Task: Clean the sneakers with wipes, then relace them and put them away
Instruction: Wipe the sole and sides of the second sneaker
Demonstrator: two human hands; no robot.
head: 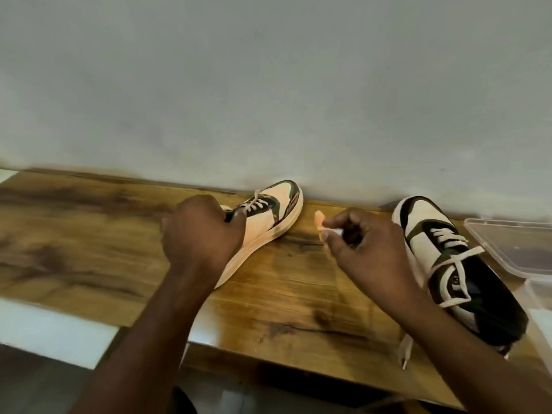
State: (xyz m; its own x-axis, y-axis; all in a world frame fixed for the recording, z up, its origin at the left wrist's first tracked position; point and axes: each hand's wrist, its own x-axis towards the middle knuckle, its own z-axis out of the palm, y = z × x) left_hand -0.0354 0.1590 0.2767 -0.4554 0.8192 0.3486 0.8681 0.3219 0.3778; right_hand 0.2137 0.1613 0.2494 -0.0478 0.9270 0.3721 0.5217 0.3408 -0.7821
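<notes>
One clear plastic container [516, 249] beside sneaker [457, 264]

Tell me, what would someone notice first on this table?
Two hands in the middle: the left hand grips the left sneaker by its laces, and the right hand pinches a lace end. The right sneaker lies to the right, its laces loose, beside a clear plastic box.

A plain grey-white wall [268, 79] fills the upper half, from nine o'clock across to three. Below it runs a wooden bench [89, 234] (glossy, dark-streaked grain). At seven o'clock, pale floor [50, 330] shows.
</notes>
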